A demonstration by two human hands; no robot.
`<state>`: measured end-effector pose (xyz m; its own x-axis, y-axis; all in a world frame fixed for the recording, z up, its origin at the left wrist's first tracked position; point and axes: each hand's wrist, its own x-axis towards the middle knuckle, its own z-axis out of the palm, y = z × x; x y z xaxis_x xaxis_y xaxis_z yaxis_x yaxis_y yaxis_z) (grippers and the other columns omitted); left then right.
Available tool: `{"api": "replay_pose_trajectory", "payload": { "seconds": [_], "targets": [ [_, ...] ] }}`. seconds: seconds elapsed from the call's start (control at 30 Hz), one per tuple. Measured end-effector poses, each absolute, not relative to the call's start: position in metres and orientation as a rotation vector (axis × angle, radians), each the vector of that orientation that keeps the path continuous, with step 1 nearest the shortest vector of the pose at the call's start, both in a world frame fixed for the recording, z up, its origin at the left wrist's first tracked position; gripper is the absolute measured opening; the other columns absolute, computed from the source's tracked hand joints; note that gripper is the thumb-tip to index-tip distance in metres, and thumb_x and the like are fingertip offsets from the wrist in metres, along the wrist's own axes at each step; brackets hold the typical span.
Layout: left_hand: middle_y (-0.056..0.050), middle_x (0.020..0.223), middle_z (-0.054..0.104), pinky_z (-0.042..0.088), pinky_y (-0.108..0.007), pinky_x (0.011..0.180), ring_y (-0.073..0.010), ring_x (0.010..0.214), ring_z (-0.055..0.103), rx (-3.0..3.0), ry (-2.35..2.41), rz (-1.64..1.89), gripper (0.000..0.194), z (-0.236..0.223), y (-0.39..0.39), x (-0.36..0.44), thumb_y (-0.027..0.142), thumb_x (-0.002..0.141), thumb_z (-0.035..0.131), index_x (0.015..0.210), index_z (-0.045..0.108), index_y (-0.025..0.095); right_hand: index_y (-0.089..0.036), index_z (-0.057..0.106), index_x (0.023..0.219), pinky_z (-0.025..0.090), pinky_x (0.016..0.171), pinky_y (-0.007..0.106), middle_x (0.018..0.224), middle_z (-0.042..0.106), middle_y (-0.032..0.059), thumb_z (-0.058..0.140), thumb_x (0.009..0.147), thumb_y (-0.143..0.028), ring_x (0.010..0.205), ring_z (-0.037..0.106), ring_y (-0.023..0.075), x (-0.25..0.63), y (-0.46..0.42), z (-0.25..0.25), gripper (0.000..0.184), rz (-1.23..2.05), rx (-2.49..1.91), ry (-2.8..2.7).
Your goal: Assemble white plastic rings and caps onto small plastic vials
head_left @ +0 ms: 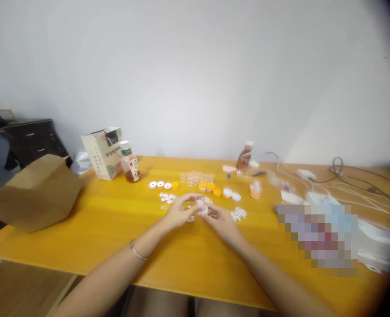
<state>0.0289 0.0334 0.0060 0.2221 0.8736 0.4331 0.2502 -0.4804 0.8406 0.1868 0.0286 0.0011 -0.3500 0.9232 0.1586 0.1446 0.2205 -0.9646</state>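
Observation:
Both my hands meet over the middle of the yellow table (92, 220). My left hand (180, 210) and my right hand (219, 222) pinch a small white round container (202, 206) between their fingertips. A thin bracelet circles my left wrist. Just beyond my hands lie small white pieces (167, 197) and another heap of them (238, 214). Farther back runs a row of white lids (160, 185) and orange lids (210, 187), with small clear jars (195, 177) behind them.
A brown paper bag (32, 191) lies at the table's left end, with a printed paper bag (104, 152) and a tea bottle (129, 162) behind it. A second bottle (244, 156) stands at the back. White cables and chargers (327, 187) spread over the right side.

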Motion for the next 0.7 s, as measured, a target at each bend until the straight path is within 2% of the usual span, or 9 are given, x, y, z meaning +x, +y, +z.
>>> {"api": "replay_pose_trajectory", "payload": {
  "seconds": [0.13, 0.3, 0.47, 0.6, 0.7],
  "targets": [
    [-0.008, 0.103, 0.061, 0.038, -0.033, 0.091, -0.0198, 0.099, 0.054, 1.843, 0.986, 1.252, 0.03, 0.008, 0.033, 0.027, 0.022, 0.071, 0.058, 0.101, 0.059, 0.016, -0.019, 0.061, 0.092, 0.038, 0.061, 0.025, 0.069, 0.057, -0.0017, 0.062, 0.065, -0.038, 0.063, 0.048, 0.0125, 0.186, 0.025, 0.005, 0.033, 1.301, -0.927, -1.66],
    [-0.008, 0.104, 0.061, 0.04, -0.033, 0.089, -0.0209, 0.099, 0.054, 1.742, 0.849, 1.153, 0.031, 0.009, 0.035, 0.022, 0.026, 0.074, 0.056, 0.102, 0.058, 0.015, -0.016, 0.06, 0.08, 0.03, 0.049, 0.02, 0.056, 0.046, -0.0042, 0.06, 0.068, -0.039, 0.051, 0.038, 0.0079, 0.188, 0.023, 0.007, 0.025, 1.468, -0.855, -1.655],
    [-0.008, 0.102, 0.062, 0.043, -0.031, 0.084, -0.0202, 0.094, 0.056, 1.593, 0.763, 1.129, 0.035, 0.013, 0.032, 0.023, 0.031, 0.074, 0.057, 0.105, 0.057, 0.015, -0.015, 0.056, 0.07, 0.027, 0.047, 0.02, 0.054, 0.045, -0.0038, 0.059, 0.069, -0.042, 0.048, 0.035, 0.0068, 0.191, 0.024, 0.005, 0.027, 1.635, -0.747, -1.569],
    [-0.009, 0.108, 0.06, 0.042, -0.033, 0.086, -0.0206, 0.099, 0.055, 1.582, 0.74, 1.129, 0.04, 0.018, 0.029, 0.026, 0.031, 0.074, 0.057, 0.111, 0.054, 0.017, -0.015, 0.055, 0.068, 0.027, 0.047, 0.02, 0.054, 0.045, -0.0037, 0.061, 0.068, -0.042, 0.048, 0.035, 0.0066, 0.191, 0.025, 0.006, 0.027, 1.66, -0.742, -1.541],
    [-0.01, 0.101, 0.063, 0.044, -0.034, 0.084, -0.0208, 0.093, 0.058, 1.571, 0.784, 1.22, 0.035, 0.013, 0.03, 0.028, 0.03, 0.07, 0.061, 0.102, 0.06, 0.015, -0.016, 0.055, 0.069, 0.029, 0.049, 0.02, 0.055, 0.046, -0.0033, 0.061, 0.067, -0.041, 0.05, 0.037, 0.0071, 0.189, 0.024, 0.007, 0.027, 1.602, -0.759, -1.549]
  ]
}}
